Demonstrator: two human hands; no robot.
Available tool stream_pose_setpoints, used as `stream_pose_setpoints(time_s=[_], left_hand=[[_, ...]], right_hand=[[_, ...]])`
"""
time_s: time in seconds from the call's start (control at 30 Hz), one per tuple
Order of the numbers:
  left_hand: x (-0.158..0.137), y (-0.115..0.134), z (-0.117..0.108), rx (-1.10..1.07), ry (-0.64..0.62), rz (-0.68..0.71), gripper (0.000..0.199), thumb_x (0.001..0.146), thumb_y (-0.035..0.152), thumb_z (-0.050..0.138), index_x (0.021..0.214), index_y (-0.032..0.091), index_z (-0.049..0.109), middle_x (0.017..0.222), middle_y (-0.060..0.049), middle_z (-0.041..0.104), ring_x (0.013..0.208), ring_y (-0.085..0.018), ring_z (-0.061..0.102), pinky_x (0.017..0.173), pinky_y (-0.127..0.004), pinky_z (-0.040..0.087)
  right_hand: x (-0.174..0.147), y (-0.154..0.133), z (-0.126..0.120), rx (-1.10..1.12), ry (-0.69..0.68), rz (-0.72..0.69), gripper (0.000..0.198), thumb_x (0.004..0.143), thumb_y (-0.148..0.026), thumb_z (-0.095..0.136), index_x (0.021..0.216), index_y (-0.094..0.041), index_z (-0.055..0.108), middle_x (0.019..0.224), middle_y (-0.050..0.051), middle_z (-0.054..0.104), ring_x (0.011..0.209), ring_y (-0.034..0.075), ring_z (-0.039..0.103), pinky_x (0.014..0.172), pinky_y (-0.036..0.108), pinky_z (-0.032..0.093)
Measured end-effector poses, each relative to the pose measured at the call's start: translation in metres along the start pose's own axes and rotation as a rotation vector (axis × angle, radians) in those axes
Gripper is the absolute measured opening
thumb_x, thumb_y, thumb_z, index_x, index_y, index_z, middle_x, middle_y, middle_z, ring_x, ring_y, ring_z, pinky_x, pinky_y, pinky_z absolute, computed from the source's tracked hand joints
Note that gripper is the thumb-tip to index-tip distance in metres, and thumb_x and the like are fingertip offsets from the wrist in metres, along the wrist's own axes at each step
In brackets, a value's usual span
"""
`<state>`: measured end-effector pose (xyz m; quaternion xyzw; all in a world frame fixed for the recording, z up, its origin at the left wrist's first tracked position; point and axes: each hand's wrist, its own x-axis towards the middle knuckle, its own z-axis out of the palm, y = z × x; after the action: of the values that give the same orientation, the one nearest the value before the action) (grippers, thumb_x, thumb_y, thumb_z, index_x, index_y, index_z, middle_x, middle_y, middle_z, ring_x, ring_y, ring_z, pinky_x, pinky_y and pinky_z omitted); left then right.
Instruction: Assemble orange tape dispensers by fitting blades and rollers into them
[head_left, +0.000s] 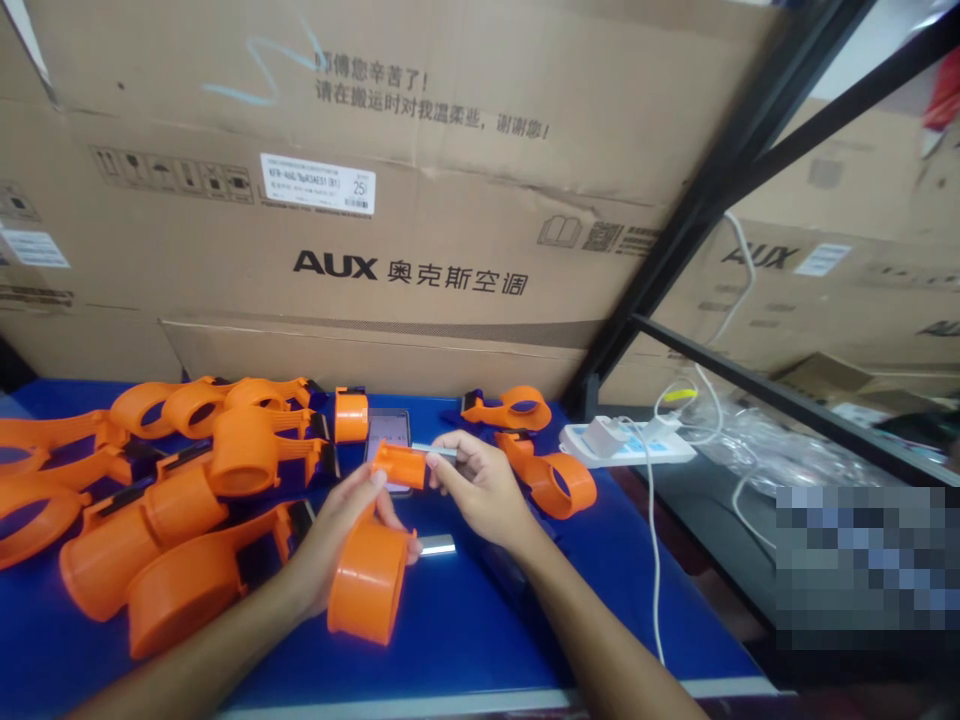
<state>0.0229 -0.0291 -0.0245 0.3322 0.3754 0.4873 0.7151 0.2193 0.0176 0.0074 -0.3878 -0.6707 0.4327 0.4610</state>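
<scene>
My left hand [360,500] is closed around an orange tape dispenser [369,585], its round ring hanging below and its flat head turned up. Between the fingertips of my right hand [480,480] is a thin metal blade [433,449], whose left end meets the top edge of the dispenser's head. Just right of my left fingertips lies a short shiny metal strip [437,545]; whether those fingers touch it I cannot tell. Behind the hands is a phone [390,428] with its screen lit, partly covered by the dispenser.
Several orange tape dispensers [176,600] crowd the left of the blue table [480,640]. Two more [562,483] are at the right, near a white power strip [637,442] with cables. Large cardboard boxes [420,330] stand behind, and a black metal frame [660,220] rises at the right.
</scene>
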Motion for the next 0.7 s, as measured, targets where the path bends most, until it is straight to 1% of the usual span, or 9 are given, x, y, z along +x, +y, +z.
stream_pose_setpoints(time_s=[0.1,0.23,0.3,0.4,0.47,0.57,0.7], left_hand=[[-0.003,-0.001,0.005,-0.025,0.004,0.039,0.045,0.083,0.059,0.075,0.077,0.018,0.058,0.061,-0.002,0.065,0.064,-0.026,0.075,0.060,-0.033,0.059],[-0.006,0.003,0.011,-0.020,0.093,0.096,0.046,0.084,0.061,0.073,0.078,0.019,0.055,0.064,-0.003,0.068,0.066,-0.026,0.076,0.060,-0.031,0.058],[-0.005,0.005,0.011,-0.017,0.138,0.124,0.046,0.083,0.061,0.073,0.081,0.020,0.055,0.066,-0.004,0.069,0.068,-0.028,0.077,0.060,-0.032,0.059],[-0.002,0.006,0.009,-0.003,0.171,0.175,0.046,0.080,0.060,0.077,0.098,0.021,0.058,0.066,-0.001,0.069,0.068,-0.029,0.077,0.059,-0.034,0.059],[-0.001,0.006,0.008,0.011,0.171,0.177,0.050,0.080,0.059,0.077,0.108,0.021,0.059,0.065,-0.001,0.068,0.068,-0.030,0.077,0.059,-0.033,0.059],[0.000,0.005,0.006,0.020,0.157,0.144,0.052,0.082,0.059,0.075,0.112,0.020,0.060,0.064,-0.002,0.069,0.066,-0.029,0.077,0.059,-0.032,0.058],[-0.001,0.003,0.007,0.017,0.117,0.133,0.056,0.082,0.056,0.076,0.119,0.020,0.058,0.064,-0.001,0.068,0.063,-0.028,0.076,0.058,-0.032,0.058]], right_hand=[[0.002,0.006,0.004,-0.044,0.032,-0.021,0.028,0.091,-0.047,0.071,0.091,-0.020,0.066,0.077,0.002,0.068,0.068,0.016,0.062,0.065,0.029,0.051],[0.005,0.011,0.005,-0.057,0.179,-0.057,0.033,0.085,-0.047,0.078,0.102,-0.020,0.071,0.095,0.006,0.073,0.083,0.020,0.067,0.076,0.032,0.056],[0.004,0.011,0.004,-0.026,0.192,-0.058,0.033,0.087,-0.046,0.077,0.106,-0.020,0.074,0.099,0.007,0.075,0.088,0.022,0.069,0.080,0.035,0.057],[0.001,0.009,0.003,-0.016,0.160,-0.074,0.029,0.092,-0.044,0.072,0.110,-0.022,0.078,0.101,0.008,0.076,0.093,0.024,0.070,0.084,0.039,0.057],[-0.001,0.007,0.003,-0.055,0.130,-0.110,0.026,0.094,-0.043,0.070,0.110,-0.024,0.080,0.104,0.008,0.076,0.096,0.025,0.070,0.088,0.041,0.056],[-0.002,0.003,0.004,-0.107,0.061,-0.165,0.025,0.096,-0.041,0.068,0.109,-0.025,0.081,0.103,0.007,0.075,0.095,0.024,0.069,0.090,0.042,0.055],[-0.004,0.000,0.006,-0.160,-0.033,-0.209,0.027,0.100,-0.039,0.061,0.111,-0.025,0.081,0.098,0.007,0.072,0.091,0.023,0.066,0.085,0.039,0.055]])
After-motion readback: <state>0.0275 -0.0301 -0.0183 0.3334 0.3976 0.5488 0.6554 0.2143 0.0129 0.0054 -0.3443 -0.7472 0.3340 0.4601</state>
